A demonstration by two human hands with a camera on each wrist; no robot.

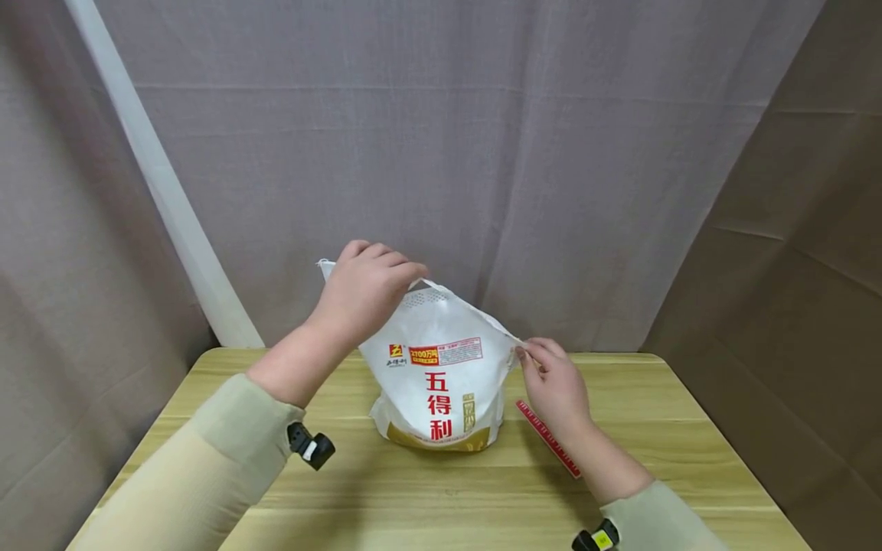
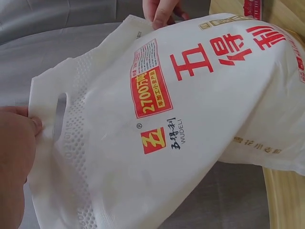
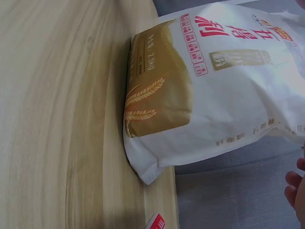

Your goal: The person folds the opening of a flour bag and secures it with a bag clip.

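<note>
A white flour bag [image 1: 441, 375] with red characters and a gold base stands upright on the wooden table [image 1: 413, 490]. My left hand [image 1: 365, 287] grips the bag's top left corner by the handle cut-out [image 2: 61, 114], with the thumb [image 2: 33, 125] pressed on the perforated seam. My right hand [image 1: 551, 379] pinches the top right corner of the bag [image 2: 138, 28] between fingertips [image 2: 162, 14]. The top edge is stretched between both hands. The right wrist view shows the gold bottom [image 3: 157, 90] with a wheat print resting on the table.
A red ruler [image 1: 547, 438] lies flat on the table just right of the bag, under my right wrist. Grey cloth [image 1: 441, 153] hangs behind the table and brown cloth [image 1: 792, 268] to the right. The table's back edge runs close behind the bag.
</note>
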